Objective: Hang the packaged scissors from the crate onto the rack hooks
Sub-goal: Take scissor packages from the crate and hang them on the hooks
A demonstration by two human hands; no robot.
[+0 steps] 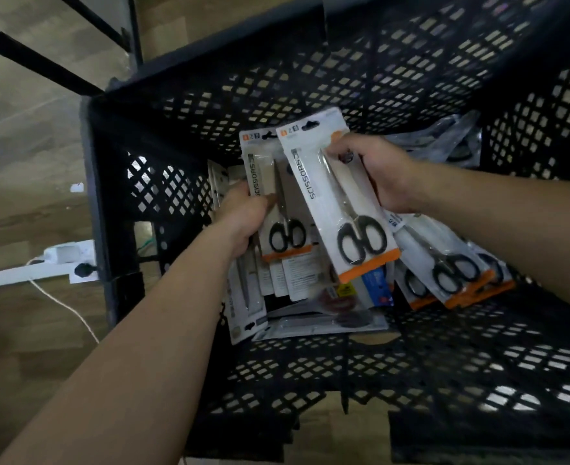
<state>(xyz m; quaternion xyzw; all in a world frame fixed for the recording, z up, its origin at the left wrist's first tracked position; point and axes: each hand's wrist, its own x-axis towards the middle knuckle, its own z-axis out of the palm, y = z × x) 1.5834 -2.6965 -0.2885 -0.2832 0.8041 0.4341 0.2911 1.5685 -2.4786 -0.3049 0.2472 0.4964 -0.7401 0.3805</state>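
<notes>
Many scissors packs [444, 260], black mesh crate [276, 78]

Only the arms show up here, tbh. The bare left forearm [149, 330] is uncovered skin along the whole stretch that's in shot, and the bare left hand [243, 219] at its end is plain skin as well. Same deal on the other side: bare right forearm [511, 223], bare right hand [382, 176], knuckles showing. It's dim and a bit blurry, so fingernails and finer details can't be made out.
</notes>
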